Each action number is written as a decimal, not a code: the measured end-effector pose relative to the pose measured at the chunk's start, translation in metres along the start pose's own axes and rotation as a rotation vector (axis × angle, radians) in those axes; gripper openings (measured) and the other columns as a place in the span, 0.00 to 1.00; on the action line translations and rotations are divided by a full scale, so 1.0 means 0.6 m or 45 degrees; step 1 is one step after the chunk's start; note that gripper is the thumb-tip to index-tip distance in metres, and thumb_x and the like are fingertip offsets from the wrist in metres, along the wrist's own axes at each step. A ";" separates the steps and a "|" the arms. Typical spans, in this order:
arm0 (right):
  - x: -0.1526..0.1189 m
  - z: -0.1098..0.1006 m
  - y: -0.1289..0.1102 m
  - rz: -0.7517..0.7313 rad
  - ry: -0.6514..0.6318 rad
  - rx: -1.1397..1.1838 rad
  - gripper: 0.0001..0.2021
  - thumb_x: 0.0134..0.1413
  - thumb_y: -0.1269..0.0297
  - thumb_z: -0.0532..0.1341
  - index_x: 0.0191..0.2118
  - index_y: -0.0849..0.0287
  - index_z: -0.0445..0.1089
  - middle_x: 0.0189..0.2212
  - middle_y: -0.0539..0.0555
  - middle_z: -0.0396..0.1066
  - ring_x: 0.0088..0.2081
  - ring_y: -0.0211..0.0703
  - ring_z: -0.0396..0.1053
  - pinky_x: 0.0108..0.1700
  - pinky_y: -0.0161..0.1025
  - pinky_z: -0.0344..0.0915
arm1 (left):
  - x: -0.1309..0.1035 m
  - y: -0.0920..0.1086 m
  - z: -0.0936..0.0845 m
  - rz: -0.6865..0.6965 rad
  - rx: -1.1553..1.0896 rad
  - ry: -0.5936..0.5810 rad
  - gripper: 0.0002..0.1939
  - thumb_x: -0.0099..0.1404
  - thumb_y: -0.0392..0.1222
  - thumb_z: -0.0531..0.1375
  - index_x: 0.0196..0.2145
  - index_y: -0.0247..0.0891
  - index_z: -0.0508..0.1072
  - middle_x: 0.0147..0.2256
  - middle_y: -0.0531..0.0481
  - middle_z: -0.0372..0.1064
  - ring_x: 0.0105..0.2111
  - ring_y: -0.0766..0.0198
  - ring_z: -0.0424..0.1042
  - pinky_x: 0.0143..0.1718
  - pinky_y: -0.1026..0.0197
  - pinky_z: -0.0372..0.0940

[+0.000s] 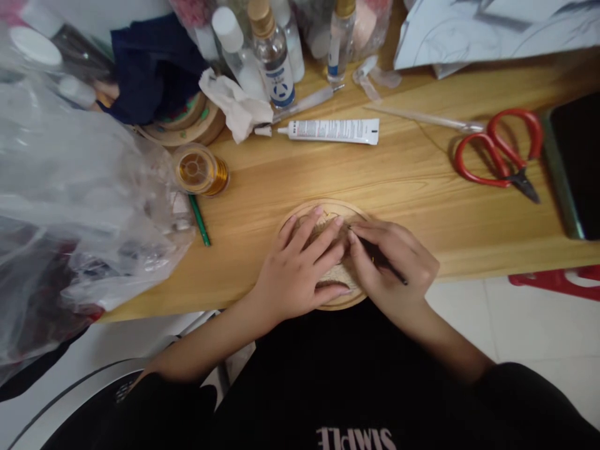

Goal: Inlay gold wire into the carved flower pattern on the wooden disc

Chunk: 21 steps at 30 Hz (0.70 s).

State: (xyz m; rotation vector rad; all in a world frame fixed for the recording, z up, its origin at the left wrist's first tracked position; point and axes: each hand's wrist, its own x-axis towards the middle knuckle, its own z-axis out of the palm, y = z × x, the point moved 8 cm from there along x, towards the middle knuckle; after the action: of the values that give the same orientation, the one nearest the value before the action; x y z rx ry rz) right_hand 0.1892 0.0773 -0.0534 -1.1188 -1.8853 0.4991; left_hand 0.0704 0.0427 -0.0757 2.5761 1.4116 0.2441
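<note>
A round, pale wooden disc [335,304] with a ring line near its rim lies at the table's front edge, against my black shirt. My left hand [300,269] rests flat across it, fingers spread, pressing on a brownish textured patch in its middle. Between the thumb and fingers of my right hand [396,265] is a thin, dark pen-like tool [397,273]. Its tip meets the disc just right of my left fingertips. A short bit of golden wire or thread shows near those fingertips. Both hands hide much of the disc's middle.
Red-handled scissors [504,153] and a dark phone-like slab [579,162] lie at right. Behind the disc are a white tube [332,130] and bottles [276,62]. A spool of golden wire [201,170], a green stick [200,220] and clear plastic bags [84,169] are at left.
</note>
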 end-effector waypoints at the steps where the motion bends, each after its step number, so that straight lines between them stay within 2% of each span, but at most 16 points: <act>1: -0.001 -0.002 0.002 0.008 0.012 0.012 0.13 0.52 0.78 0.65 0.43 0.57 0.74 0.38 0.56 0.79 0.40 0.46 0.78 0.45 0.44 0.76 | 0.000 0.000 0.000 0.002 -0.007 -0.002 0.32 0.69 0.64 0.53 0.59 0.37 0.68 0.65 0.44 0.59 0.67 0.41 0.51 0.65 0.40 0.50; 5: 0.001 -0.006 0.006 0.028 0.040 0.059 0.13 0.52 0.77 0.66 0.42 0.54 0.74 0.38 0.54 0.79 0.40 0.45 0.78 0.43 0.44 0.77 | -0.001 0.001 -0.001 0.009 -0.006 0.003 0.33 0.70 0.64 0.52 0.61 0.36 0.67 0.65 0.42 0.59 0.67 0.40 0.51 0.65 0.39 0.51; 13: 0.002 -0.003 0.006 -0.047 0.034 0.070 0.10 0.52 0.77 0.66 0.41 0.59 0.74 0.37 0.56 0.79 0.39 0.43 0.78 0.43 0.42 0.76 | -0.001 0.000 -0.003 0.001 -0.026 0.012 0.33 0.70 0.63 0.52 0.60 0.36 0.67 0.65 0.43 0.59 0.67 0.41 0.52 0.65 0.39 0.51; 16: 0.007 -0.002 0.010 -0.050 -0.014 0.088 0.09 0.53 0.76 0.66 0.41 0.60 0.75 0.37 0.56 0.79 0.41 0.44 0.78 0.45 0.42 0.76 | -0.001 0.000 -0.003 0.009 -0.023 0.019 0.33 0.70 0.63 0.52 0.61 0.36 0.67 0.65 0.42 0.59 0.67 0.40 0.52 0.64 0.39 0.51; 18: 0.014 -0.004 0.018 -0.015 -0.066 0.136 0.08 0.54 0.75 0.65 0.40 0.59 0.75 0.37 0.55 0.79 0.41 0.44 0.78 0.44 0.43 0.76 | -0.002 -0.001 -0.002 0.005 -0.018 0.019 0.34 0.70 0.63 0.52 0.63 0.36 0.65 0.65 0.42 0.58 0.67 0.40 0.52 0.64 0.38 0.51; 21: 0.026 -0.015 0.035 0.089 -0.112 0.206 0.06 0.54 0.72 0.66 0.38 0.57 0.76 0.34 0.53 0.79 0.36 0.42 0.77 0.37 0.40 0.76 | -0.002 -0.001 -0.001 0.000 -0.015 0.023 0.35 0.70 0.63 0.52 0.65 0.37 0.62 0.66 0.43 0.58 0.67 0.40 0.51 0.65 0.39 0.50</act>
State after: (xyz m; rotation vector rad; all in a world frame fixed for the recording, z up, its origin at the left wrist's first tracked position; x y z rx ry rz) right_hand 0.2037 0.1008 -0.0559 -1.0735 -1.8491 0.7377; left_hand 0.0692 0.0420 -0.0753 2.5706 1.4119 0.2758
